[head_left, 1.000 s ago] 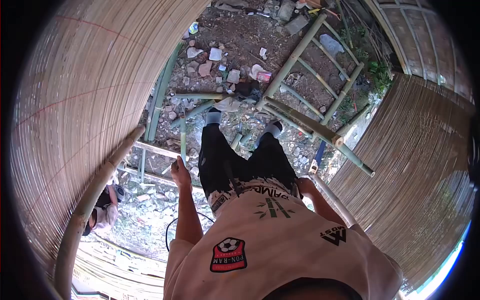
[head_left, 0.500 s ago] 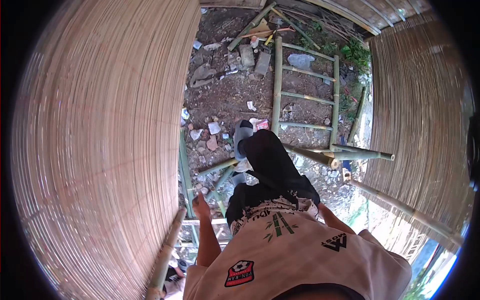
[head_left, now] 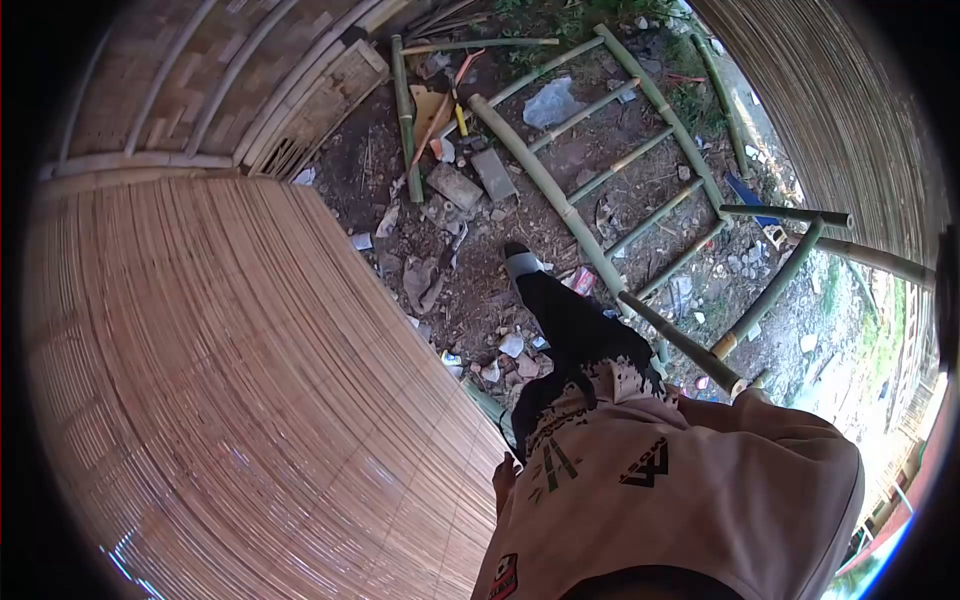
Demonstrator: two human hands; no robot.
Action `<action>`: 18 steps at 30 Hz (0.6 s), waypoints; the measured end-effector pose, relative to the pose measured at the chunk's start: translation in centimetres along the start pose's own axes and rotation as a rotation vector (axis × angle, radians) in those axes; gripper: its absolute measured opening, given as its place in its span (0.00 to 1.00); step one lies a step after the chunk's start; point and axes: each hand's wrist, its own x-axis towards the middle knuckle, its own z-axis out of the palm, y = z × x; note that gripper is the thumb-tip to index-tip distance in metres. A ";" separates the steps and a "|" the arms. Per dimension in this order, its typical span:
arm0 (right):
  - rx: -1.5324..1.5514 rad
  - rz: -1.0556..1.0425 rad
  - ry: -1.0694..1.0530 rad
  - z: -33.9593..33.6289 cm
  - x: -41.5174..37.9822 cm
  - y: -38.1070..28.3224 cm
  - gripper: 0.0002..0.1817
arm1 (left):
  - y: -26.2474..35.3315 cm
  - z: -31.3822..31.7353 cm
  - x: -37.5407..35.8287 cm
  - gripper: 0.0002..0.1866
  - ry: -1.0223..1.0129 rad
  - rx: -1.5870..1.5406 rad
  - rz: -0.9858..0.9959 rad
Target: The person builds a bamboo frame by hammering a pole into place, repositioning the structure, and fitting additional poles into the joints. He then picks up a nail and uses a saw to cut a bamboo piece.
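Note:
My left hand (head_left: 504, 480) hangs low beside my body, next to the edge of a large screen of thin slats (head_left: 260, 370). It is small and dark here, and how its fingers are set does not show. My right hand is hidden behind my shirt (head_left: 690, 480) and trousers. One shod foot (head_left: 521, 262) is stretched forward on the dirt. To the right of my legs lies a ladder-like bamboo frame (head_left: 545, 190) with several rungs. Bamboo poles (head_left: 768, 295) stick out near its close end.
A hand saw (head_left: 755, 205) with a blue blade lies right of the frame. Concrete blocks (head_left: 455, 186), a yellow-handled hammer (head_left: 461, 120) and rubble (head_left: 512, 345) lie on the ground. A second slat screen (head_left: 850, 130) stands at right, a woven panel (head_left: 150, 90) at upper left.
My view has swung round, so the bamboo frame now appears slanted and the left screen fills more of the lower left. My foot has stepped forward. My left hand is lower in view.

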 end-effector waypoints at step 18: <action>1.083 0.294 0.448 9.6 -9.7 -22.8 0.26 | 52.2 -2.5 7.2 0.33 -0.284 0.972 0.544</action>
